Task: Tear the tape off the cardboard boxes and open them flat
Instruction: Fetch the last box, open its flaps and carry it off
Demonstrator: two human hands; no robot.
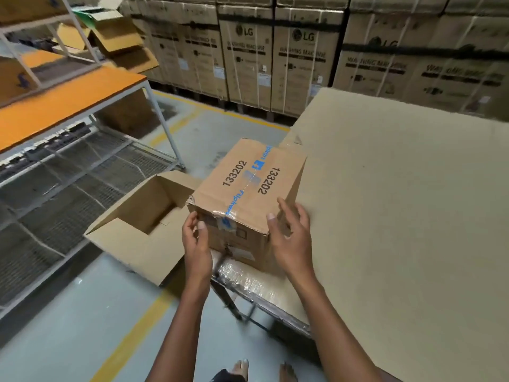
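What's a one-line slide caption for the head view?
Both hands, left hand and right hand, flank a taped cardboard box on the cardboard-covered table; an open box sits alongside.

"133202" on taped box (245, 188), "LG" on stacked cartons (303, 56)
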